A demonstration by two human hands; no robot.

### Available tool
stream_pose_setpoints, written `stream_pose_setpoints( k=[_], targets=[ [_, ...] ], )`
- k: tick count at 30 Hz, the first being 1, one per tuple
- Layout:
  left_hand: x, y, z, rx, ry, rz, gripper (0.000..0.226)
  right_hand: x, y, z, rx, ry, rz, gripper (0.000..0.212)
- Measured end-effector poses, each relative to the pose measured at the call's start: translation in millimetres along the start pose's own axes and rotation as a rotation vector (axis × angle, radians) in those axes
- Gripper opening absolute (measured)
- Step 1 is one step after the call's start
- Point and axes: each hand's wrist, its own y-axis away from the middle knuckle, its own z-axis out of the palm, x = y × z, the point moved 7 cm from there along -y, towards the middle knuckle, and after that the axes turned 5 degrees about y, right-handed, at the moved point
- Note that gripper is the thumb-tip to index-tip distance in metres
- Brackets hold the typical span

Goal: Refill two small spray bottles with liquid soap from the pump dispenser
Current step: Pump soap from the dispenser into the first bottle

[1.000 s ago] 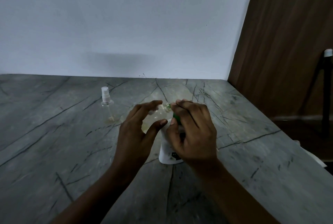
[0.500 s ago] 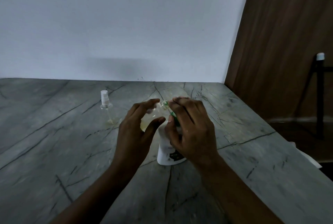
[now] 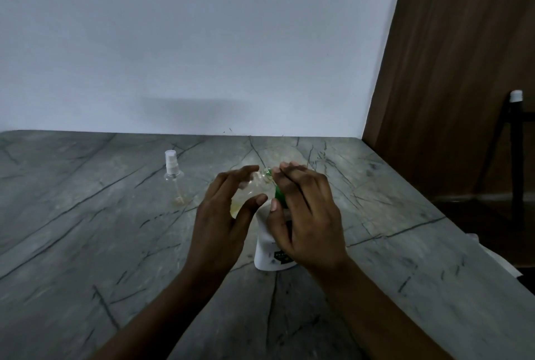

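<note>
hands meet over the middle of the desk [image 3: 86, 244], each doing half of one job. left hand [image 3: 223, 220] grips a clear spray bottle [image 3: 252, 189] between thumb and curled fingers, lifted off the surface and tipped so its neck points at the spout of the pump dispenser [image 3: 267, 247]. no sprayer top shows on it, which fits a bottle held up to catch soap. a pale yellow pool sits low in its body, so i judge the filling is under way, not finished.

right hand [image 3: 307, 215] is draped over the green pump head [image 3: 279, 193], fingers bent across the top and thumb down beside the white shoulder. that hold suits pressing down while keeping the dispenser from tipping. the dispenser stands upright on the desk, just beneath both hands.

second spray bottle [image 3: 173, 177] stands apart, behind and to the left, with its white sprayer top on and only a trace of yellowish liquid at the bottom. whether it has been filled yet i cannot tell; it looks nearly empty.

the narrow neck has to stay right at the spout, or soap would run down the fingers instead.
</note>
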Motion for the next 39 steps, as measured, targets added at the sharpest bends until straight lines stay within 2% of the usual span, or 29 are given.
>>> stream_pose_setpoints(
  k=[12, 15, 20, 23, 26, 28, 33, 39],
  targets=[
    [-7, 4, 2, -0.024, -0.009, 0.010, 0.038, 0, 3, -1, 0.019, -0.054, 0.061, 0.043],
    [-4, 1, 0, -0.015, 0.002, 0.000, 0.039, -1, -3, -6, 0.019, -0.047, 0.038, 0.033],
    [-2, -3, -2, 0.008, 0.003, -0.005, 0.038, -4, -12, -11, 0.033, 0.008, -0.045, 0.029],
    [-1, -3, -2, 0.010, 0.006, 0.005, 0.037, -4, -14, -13, 0.047, 0.025, -0.081, 0.029],
    [-2, -2, -2, 0.012, -0.001, 0.004, 0.038, -3, -13, -12, 0.039, 0.019, -0.102, 0.040],
    [-2, -2, -2, 0.012, -0.001, 0.003, 0.038, -2, -12, -10, 0.034, 0.013, -0.084, 0.043],
    [-2, -2, -2, 0.010, 0.004, -0.003, 0.038, -2, -11, -7, 0.063, 0.018, -0.032, 0.027],
    [-7, 3, 2, -0.020, -0.025, -0.005, 0.039, -1, -3, -7, 0.074, -0.021, 0.039, 0.026]
  ],
)
